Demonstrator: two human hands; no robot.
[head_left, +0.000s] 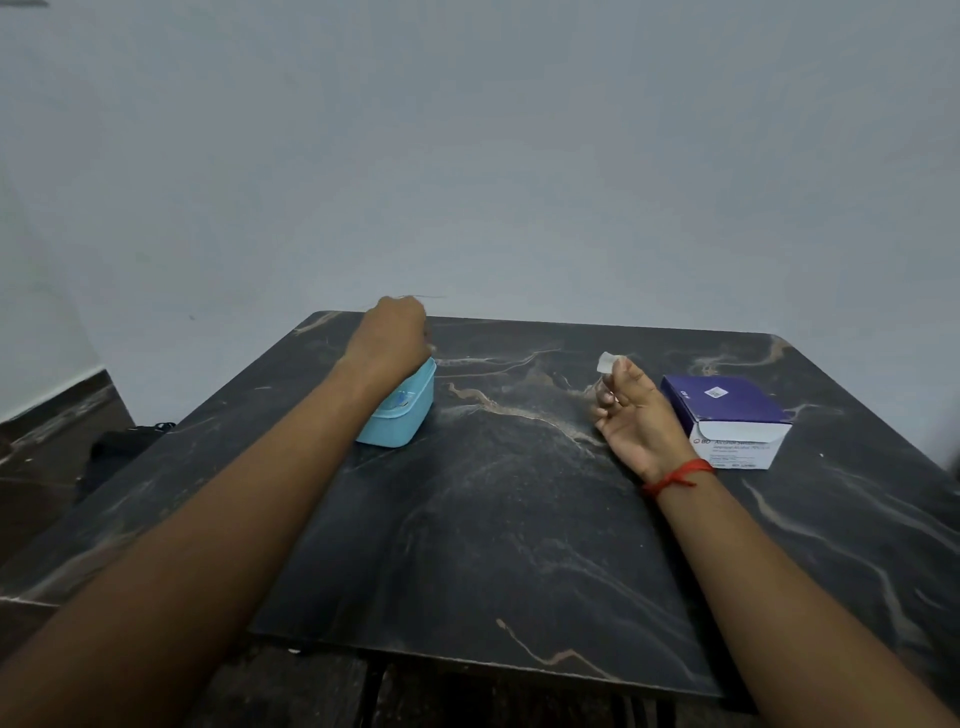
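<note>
On the dark marble table (493, 519) a light blue plastic box (402, 410) lies at the left. My left hand (392, 335) hovers over its far end with the fingers curled under; what they hold, if anything, is hidden. To the right, my right hand (631, 410) is raised palm-up and pinches a small white piece (608, 361), like a swab or wrapper, between thumb and fingertips. A red thread (675, 477) circles that wrist. A purple and white box of alcohol swabs (727, 421) sits just right of this hand, its front flap open.
A plain pale wall stands right behind the table's far edge. A dark bag (122, 447) lies on the floor to the left of the table. The table's front edge runs near the bottom of the view.
</note>
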